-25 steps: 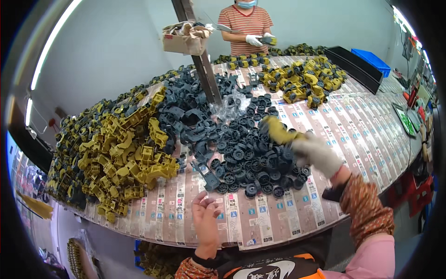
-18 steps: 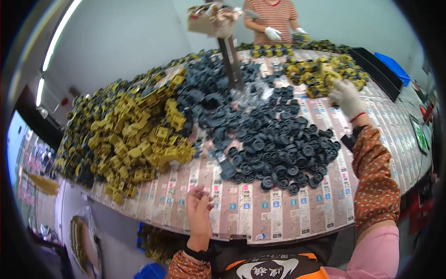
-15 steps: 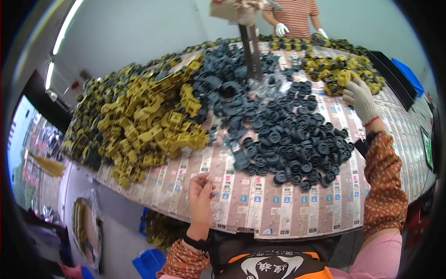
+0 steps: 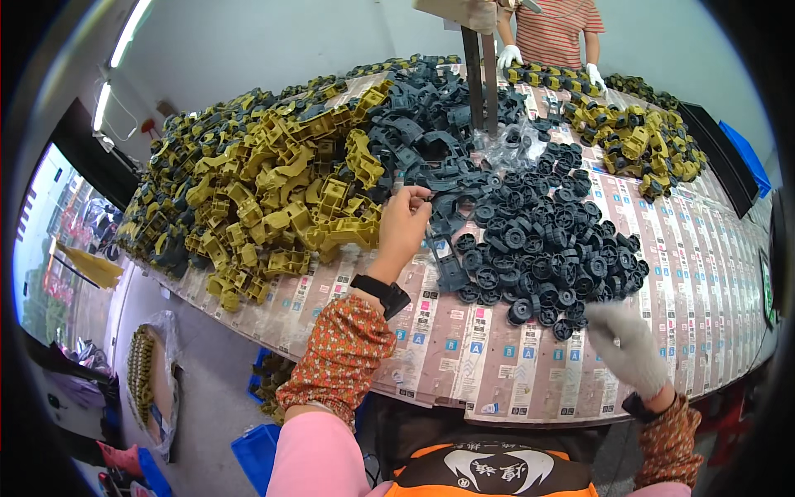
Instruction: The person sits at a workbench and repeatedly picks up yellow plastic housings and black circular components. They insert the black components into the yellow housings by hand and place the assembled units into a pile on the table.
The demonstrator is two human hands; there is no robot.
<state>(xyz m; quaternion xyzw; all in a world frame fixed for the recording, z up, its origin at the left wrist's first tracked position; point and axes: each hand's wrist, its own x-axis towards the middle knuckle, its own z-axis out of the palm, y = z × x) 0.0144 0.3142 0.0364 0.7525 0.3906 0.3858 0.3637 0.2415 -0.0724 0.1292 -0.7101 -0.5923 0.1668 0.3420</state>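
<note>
My bare left hand (image 4: pixel 403 230) reaches to the seam between the yellow toy-vehicle bodies (image 4: pixel 286 178) and the dark grey plastic chassis parts (image 4: pixel 443 195). Its fingers are curled together at the edge of the grey parts; whatever may be between them is hidden. A dark band with a watch-like face circles that wrist. In a pale knitted glove, my right hand (image 4: pixel 627 346) hangs over the near table, just right of the heap of small dark wheels (image 4: pixel 538 248). Motion smears its fingers, and nothing shows clearly in it.
A dark metal post (image 4: pixel 483 87) rises from the table behind crumpled clear plastic (image 4: pixel 515 149). Yellow-and-grey assembled vehicles (image 4: pixel 642 145) lie at the far right, near a black tray (image 4: pixel 719 153). Across the table stands a person in a striped shirt (image 4: pixel 551 37) and white gloves.
My left hand has moved forward from the table's near edge to the grey parts. My right hand has come back from the assembled vehicles at far right to beside the wheels.
</note>
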